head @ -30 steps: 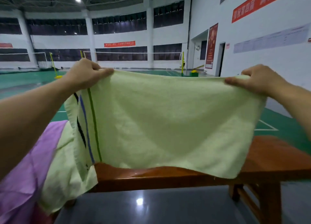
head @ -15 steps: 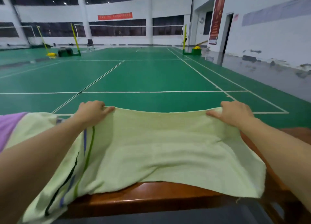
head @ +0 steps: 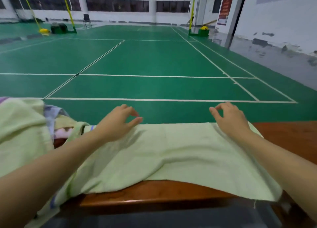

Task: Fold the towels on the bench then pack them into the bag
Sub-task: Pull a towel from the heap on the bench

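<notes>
Towel (head: 171, 152): soft, light, limp; I'd pinch its far corners.
Left hand (head: 118, 123): loose, empty.
Right hand (head: 229, 119): loose, empty.

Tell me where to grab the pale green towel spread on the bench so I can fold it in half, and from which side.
Probably pinch the pale green towel at its two far corners, where the left hand and right hand hover, coming from above. That far edge lies straight and flat along the bench, while the near edge droops over the front, so it should draw evenly toward you.
</notes>
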The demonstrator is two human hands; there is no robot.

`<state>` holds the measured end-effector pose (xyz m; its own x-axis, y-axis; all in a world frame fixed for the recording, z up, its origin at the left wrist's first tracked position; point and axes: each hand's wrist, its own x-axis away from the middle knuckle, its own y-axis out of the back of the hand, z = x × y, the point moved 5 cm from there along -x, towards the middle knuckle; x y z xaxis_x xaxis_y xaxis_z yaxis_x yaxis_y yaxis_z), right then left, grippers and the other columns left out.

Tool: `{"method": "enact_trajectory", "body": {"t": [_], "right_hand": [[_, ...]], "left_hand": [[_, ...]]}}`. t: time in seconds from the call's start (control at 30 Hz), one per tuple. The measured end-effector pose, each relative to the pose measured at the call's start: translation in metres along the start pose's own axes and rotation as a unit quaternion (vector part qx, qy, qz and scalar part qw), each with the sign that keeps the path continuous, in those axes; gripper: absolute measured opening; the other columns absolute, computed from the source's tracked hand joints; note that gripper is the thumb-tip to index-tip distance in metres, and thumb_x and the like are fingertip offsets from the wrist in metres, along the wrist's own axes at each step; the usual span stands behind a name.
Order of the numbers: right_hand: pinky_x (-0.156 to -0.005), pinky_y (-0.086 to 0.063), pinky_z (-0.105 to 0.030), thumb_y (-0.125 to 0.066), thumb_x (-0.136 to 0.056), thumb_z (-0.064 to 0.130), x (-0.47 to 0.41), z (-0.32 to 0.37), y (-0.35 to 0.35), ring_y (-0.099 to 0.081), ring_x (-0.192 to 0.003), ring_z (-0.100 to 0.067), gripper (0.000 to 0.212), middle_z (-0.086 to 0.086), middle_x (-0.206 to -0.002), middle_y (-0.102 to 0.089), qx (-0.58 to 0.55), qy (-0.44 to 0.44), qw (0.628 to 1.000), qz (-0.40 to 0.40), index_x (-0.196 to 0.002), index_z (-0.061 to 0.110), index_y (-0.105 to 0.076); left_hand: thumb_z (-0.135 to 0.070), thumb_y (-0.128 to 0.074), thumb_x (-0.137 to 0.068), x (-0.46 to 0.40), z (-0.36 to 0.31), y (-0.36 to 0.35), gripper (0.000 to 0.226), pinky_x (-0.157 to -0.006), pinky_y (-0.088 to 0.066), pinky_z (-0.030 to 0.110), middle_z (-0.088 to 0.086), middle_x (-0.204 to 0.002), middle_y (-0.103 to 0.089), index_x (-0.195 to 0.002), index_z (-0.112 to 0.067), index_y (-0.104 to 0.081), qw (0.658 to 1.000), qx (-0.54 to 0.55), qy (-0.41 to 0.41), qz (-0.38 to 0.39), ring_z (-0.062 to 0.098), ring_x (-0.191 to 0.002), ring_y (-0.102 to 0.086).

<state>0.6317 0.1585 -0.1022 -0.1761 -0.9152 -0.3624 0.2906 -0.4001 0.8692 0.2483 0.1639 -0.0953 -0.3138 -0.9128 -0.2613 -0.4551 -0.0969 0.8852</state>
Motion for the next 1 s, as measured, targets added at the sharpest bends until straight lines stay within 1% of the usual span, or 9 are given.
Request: {"method": "enact_trajectory", "body": {"t": [0.17,0.27,0.33,0.47,0.67,0.77,0.87,0.93,1.0], "right_hand": [[-0.108,-0.039,-0.045,-0.032,-0.099,0.066,0.076,0.050,0.004,-0.051,-0.130,-0.024,0.056,0.001,-0.144,-0.055,-0.025,0.029,0.989,0.141,-0.132,0.029,-0.057],[-0.124,-0.003,-0.054,-0.014,-0.092,0.080,0.128,0.055,-0.008,-0.001,-0.157,-0.021,0.075,0.010,-0.170,-0.001,0.062,0.067,0.965,0.245,-0.158,0.045,-0.016],[-0.124,0.007,-0.053,-0.009,-0.089,0.083,0.147,0.046,-0.011,0.015,-0.156,-0.020,0.079,0.012,-0.168,0.014,0.094,0.076,0.954,0.273,-0.159,0.047,0.002],[-0.125,0.006,-0.051,-0.007,-0.085,0.087,0.157,0.032,0.001,0.017,-0.155,-0.018,0.083,0.013,-0.167,0.019,0.120,0.110,0.946,0.282,-0.157,0.049,0.008],[-0.125,0.006,-0.046,-0.012,-0.080,0.093,0.177,-0.007,0.028,0.018,-0.153,-0.010,0.089,0.019,-0.163,0.021,0.124,0.152,0.933,0.301,-0.156,0.052,0.009],[-0.125,-0.010,-0.037,-0.031,-0.090,0.081,0.176,-0.018,0.050,-0.006,-0.151,-0.002,0.077,0.025,-0.163,-0.004,0.029,0.137,0.939,0.315,-0.157,0.048,-0.018],[-0.102,-0.046,-0.035,-0.041,-0.097,0.063,0.132,-0.043,0.090,-0.058,-0.121,-0.011,0.048,0.014,-0.134,-0.061,-0.217,-0.007,0.970,0.109,-0.129,0.033,-0.061],[-0.089,-0.045,-0.033,-0.046,-0.103,0.048,0.096,-0.067,0.100,-0.062,-0.109,-0.017,0.039,0.001,-0.123,-0.068,-0.190,-0.075,0.978,0.035,-0.121,0.020,-0.066],[-0.089,-0.043,-0.033,-0.047,-0.105,0.044,0.068,-0.086,0.090,-0.060,-0.112,-0.024,0.043,-0.007,-0.126,-0.067,-0.126,-0.122,0.982,0.075,-0.124,0.011,-0.065]], "left_hand": [[-0.060,-0.050,-0.096,0.052,-0.093,-0.029,0.033,-0.092,-0.048,0.031,-0.014,-0.108,-0.058,-0.111,-0.034,-0.062,0.992,0.019,-0.111,0.048,0.005,-0.101,-0.055],[-0.064,-0.040,-0.099,0.077,-0.108,-0.057,0.051,-0.113,-0.035,0.034,-0.006,-0.145,-0.048,-0.141,-0.036,-0.050,0.978,-0.074,-0.158,0.110,0.015,-0.132,-0.043],[-0.069,-0.026,-0.100,0.088,-0.103,-0.071,0.065,-0.125,-0.014,0.038,-0.004,-0.167,-0.018,-0.158,-0.041,-0.024,0.969,-0.111,-0.140,0.170,0.018,-0.152,-0.017],[-0.084,-0.016,-0.090,0.096,-0.108,-0.077,0.079,-0.126,0.005,0.045,-0.005,-0.169,0.011,-0.158,-0.048,0.002,0.956,-0.145,-0.109,0.229,0.014,-0.156,0.010],[-0.094,-0.024,-0.079,0.123,-0.153,-0.085,0.096,-0.125,0.007,0.048,-0.004,-0.169,0.015,-0.157,-0.049,0.008,0.946,-0.144,-0.134,0.258,0.018,-0.155,0.014],[-0.094,-0.025,-0.078,0.112,-0.172,-0.081,0.087,-0.122,-0.008,0.049,-0.002,-0.163,-0.016,-0.152,-0.050,-0.022,0.964,-0.100,-0.099,0.227,0.021,-0.151,-0.011],[-0.080,-0.038,-0.088,0.087,-0.204,-0.076,0.066,-0.114,-0.027,0.042,-0.003,-0.140,-0.040,-0.136,-0.036,-0.049,0.983,-0.071,-0.118,0.125,0.019,-0.132,-0.033],[-0.062,-0.052,-0.094,0.068,-0.236,-0.082,0.045,-0.105,-0.040,0.039,-0.002,-0.126,-0.053,-0.124,-0.029,-0.060,0.985,0.008,-0.146,0.091,0.017,-0.118,-0.046],[-0.046,-0.060,-0.097,0.048,-0.273,-0.094,0.028,-0.093,-0.048,0.036,-0.003,-0.110,-0.064,-0.109,-0.022,-0.067,0.980,0.086,-0.150,0.100,0.016,-0.099,-0.057]]}}
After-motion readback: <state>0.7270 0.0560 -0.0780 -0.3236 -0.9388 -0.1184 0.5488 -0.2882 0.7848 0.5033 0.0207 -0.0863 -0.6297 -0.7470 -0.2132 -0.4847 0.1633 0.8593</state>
